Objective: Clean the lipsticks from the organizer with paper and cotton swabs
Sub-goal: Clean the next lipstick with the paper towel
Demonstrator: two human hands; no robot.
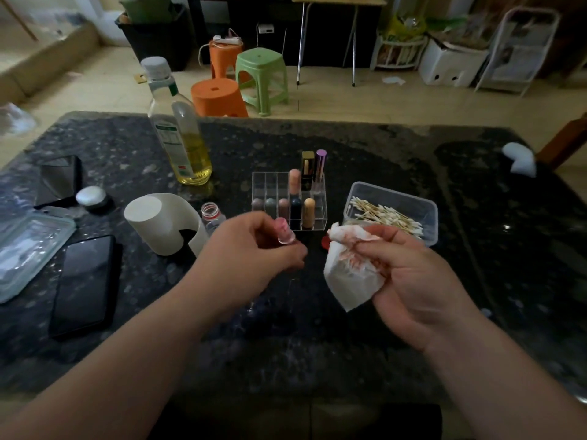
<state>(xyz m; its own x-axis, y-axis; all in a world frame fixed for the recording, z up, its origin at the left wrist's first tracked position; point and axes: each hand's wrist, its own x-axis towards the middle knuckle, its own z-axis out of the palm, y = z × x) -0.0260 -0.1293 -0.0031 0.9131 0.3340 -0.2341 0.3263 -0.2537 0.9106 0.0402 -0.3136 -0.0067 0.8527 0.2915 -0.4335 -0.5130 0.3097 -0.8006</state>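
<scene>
My left hand (254,249) pinches a pink lipstick (283,231) with a clear base, held upright just in front of the organizer. My right hand (409,274) grips a crumpled white paper (347,274) smeared with red stains, a little to the right of the lipstick and not touching it. The clear acrylic organizer (320,217) stands behind both hands on the dark table and holds several lipsticks in its compartments. A clear plastic tub of cotton swabs (392,214) sits to the organizer's right.
A roll of white paper (162,222) stands at left-centre with a small open bottle (211,214) beside it. An oil bottle (181,128), a black phone (84,282), a plastic lid (28,249) and a red cap (325,242) also lie on the table.
</scene>
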